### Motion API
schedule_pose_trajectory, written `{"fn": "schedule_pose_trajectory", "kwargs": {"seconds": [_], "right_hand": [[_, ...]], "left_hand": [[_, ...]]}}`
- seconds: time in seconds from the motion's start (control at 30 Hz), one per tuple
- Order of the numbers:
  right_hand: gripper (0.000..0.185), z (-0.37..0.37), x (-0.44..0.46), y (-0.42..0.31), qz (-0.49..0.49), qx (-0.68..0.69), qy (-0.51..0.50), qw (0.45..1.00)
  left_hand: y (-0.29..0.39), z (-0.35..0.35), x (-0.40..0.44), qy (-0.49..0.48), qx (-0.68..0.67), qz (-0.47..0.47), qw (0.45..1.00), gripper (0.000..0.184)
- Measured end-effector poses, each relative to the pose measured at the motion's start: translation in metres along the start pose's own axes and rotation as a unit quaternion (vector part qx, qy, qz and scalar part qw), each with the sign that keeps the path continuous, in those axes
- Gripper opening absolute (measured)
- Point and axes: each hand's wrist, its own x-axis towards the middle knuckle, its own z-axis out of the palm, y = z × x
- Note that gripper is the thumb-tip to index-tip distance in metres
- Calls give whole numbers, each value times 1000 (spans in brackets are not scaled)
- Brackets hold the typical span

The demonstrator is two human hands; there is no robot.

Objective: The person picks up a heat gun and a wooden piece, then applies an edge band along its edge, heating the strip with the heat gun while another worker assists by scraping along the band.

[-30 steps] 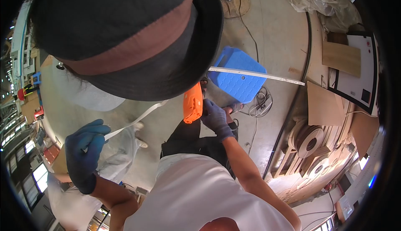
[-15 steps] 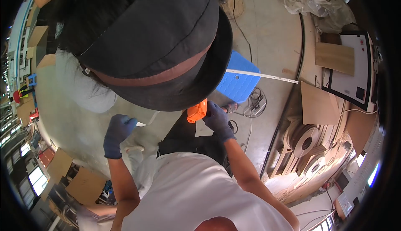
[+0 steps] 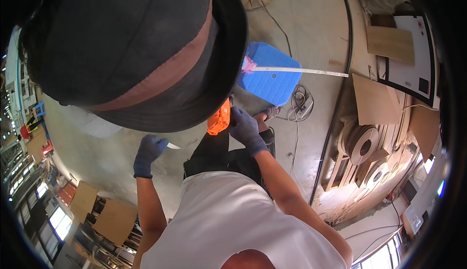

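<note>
My left hand [image 3: 151,153], in a blue-grey glove, is closed on a thin white strip [image 3: 172,146]. Its free-looking end shows just past my fingers, and the rest is hard to follow. My right hand [image 3: 245,129], gloved alike, has its fingers curled at an orange plastic tool [image 3: 219,118]. The tool's upper part is hidden under the brim of a black hat [image 3: 160,50] with a brown band, worn by a person close in front of me. Beyond, a white marked tape [image 3: 301,70] lies across a blue plastic stool [image 3: 267,86], with a pink-gloved hand [image 3: 248,64] at its near end.
A coiled cable [image 3: 302,104] lies on the floor beside the stool. A black hose [image 3: 335,113] runs along the right. Past it stand wooden boards [image 3: 374,98], reels [image 3: 362,145] and a white cabinet [image 3: 413,74]. Brown panels [image 3: 114,220] lean at lower left.
The hat has shifted left, uncovering the pink-gloved hand and more of the stool. My left hand has moved slightly right in view; my right hand and the orange tool have moved slightly left and up.
</note>
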Motion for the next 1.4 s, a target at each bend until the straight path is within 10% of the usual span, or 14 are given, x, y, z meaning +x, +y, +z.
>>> {"fn": "schedule_pose_trajectory", "kwargs": {"seconds": [1.4], "right_hand": [[32, -12, -2, 0, -26, 5, 26, 999]], "left_hand": [[42, 20, 13, -54, -87, -49, 994, 30]]}}
